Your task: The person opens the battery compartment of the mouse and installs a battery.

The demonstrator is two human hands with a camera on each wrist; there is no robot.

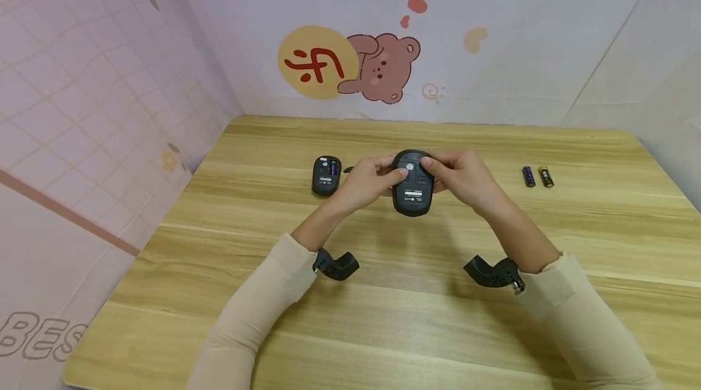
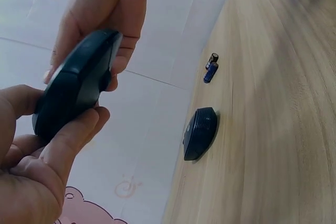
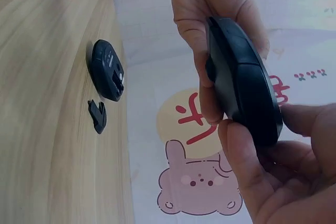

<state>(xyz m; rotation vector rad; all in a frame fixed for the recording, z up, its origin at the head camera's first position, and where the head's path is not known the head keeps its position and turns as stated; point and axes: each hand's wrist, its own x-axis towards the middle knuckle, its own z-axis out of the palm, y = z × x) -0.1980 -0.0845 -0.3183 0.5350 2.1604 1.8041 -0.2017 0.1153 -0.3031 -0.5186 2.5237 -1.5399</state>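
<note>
Both hands hold a black computer mouse [image 1: 413,202] above the table, its labelled underside turned toward my head. My left hand [image 1: 368,182] grips its left side and my right hand [image 1: 465,180] its right side, with both thumbs on the underside. In the left wrist view the held mouse [image 2: 73,85] is seen edge-on between the hands. Another mouse [image 1: 326,182] lies upside down at the left, its battery slot uncovered with a blue battery inside. Next to it is a small black cover [image 3: 98,116], mostly hidden by the left hand in the head view.
A blue battery [image 1: 528,176] and a black-and-gold battery [image 1: 546,176] lie at the right of the wooden table [image 1: 405,317]. A further mouse [image 2: 200,134] rests on the table in the left wrist view, hidden in the head view. Printed walls [image 1: 520,73] stand behind.
</note>
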